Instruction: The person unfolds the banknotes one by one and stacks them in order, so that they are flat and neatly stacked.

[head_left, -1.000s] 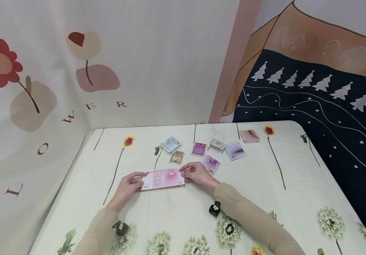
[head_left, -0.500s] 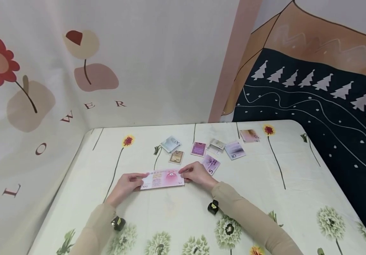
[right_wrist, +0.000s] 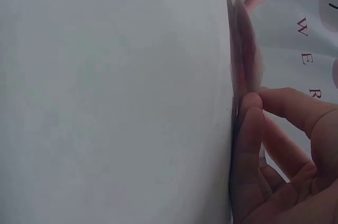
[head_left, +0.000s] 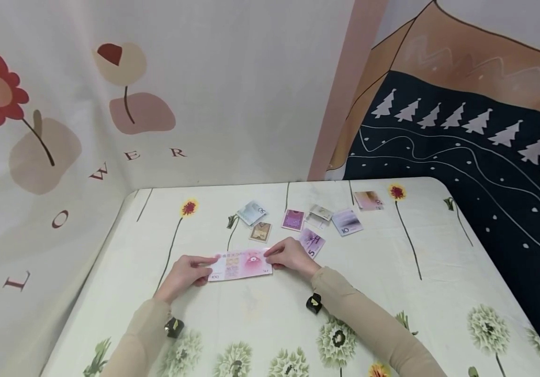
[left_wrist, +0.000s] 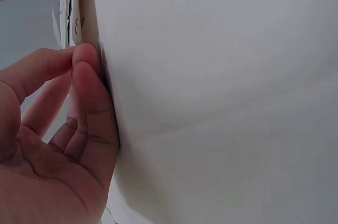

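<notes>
A pink 100 banknote [head_left: 240, 265] lies stretched out near the middle of the table in the head view. At its left end my left hand [head_left: 186, 275] pinches the edge between thumb and fingers. My right hand [head_left: 293, 256] pinches the opposite end near the upper corner. The left wrist view shows the left hand [left_wrist: 68, 113] side-on, its thumb and fingertips together low over the cloth. In the right wrist view the banknote [right_wrist: 249, 49] bows upward from the right hand [right_wrist: 285, 155]. Just beyond the right hand lies a purple 5 note [head_left: 312, 243].
Behind the hands lie a blue-green 50 note [head_left: 252, 213], a small brown note [head_left: 260, 232], a purple-red note [head_left: 293, 220], a greenish folded note [head_left: 319, 213], a bluish 10 note [head_left: 347, 223] and a reddish 20 note [head_left: 369, 201]. A flower-print cloth covers the table [head_left: 251, 324].
Both hands keep their pinch on the pink banknote, which has stayed in nearly the same place. The left hand and forearm have shifted only slightly.
</notes>
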Demonstrator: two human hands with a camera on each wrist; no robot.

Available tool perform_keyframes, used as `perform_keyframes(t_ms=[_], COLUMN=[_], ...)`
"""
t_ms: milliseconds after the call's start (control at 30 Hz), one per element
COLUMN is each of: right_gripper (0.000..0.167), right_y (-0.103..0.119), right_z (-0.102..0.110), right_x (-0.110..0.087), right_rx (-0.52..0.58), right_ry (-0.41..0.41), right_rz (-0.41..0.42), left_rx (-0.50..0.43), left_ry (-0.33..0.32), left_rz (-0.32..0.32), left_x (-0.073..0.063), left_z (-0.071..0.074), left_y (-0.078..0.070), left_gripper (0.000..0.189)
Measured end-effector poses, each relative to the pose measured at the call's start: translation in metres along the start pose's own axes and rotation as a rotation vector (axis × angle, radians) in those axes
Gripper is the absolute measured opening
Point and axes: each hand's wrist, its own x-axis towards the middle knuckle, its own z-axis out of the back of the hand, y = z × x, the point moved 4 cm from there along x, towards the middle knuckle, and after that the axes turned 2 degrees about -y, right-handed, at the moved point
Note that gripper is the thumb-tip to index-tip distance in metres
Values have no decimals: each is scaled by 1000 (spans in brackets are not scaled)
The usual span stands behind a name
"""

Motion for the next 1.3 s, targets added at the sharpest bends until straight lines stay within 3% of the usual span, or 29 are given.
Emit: perform_keyframes(t_ms=[233, 467, 767, 1033, 1300], right_gripper=[15, 15, 19, 17, 14], right_y=[-2, -4, -1, 11, 19], right_z=[1, 1, 1, -2, 4], right_x=[1, 0, -6, -9, 4], right_rx=[10, 20, 10, -97, -173], right_ry=[28, 28, 45, 86, 27], right_rz=[10, 19, 52, 182, 201], left_rx=[0, 109, 225, 173, 121], left_ry=[-11, -58, -53, -50, -47], left_rz=[-5, -18, -14, -3, -15], left_x=[2, 4, 14, 28, 45], left_z=[0, 0, -2, -10, -17], left_y=[4, 3, -14, -25, -28], left_gripper=[34, 31, 23, 22, 20])
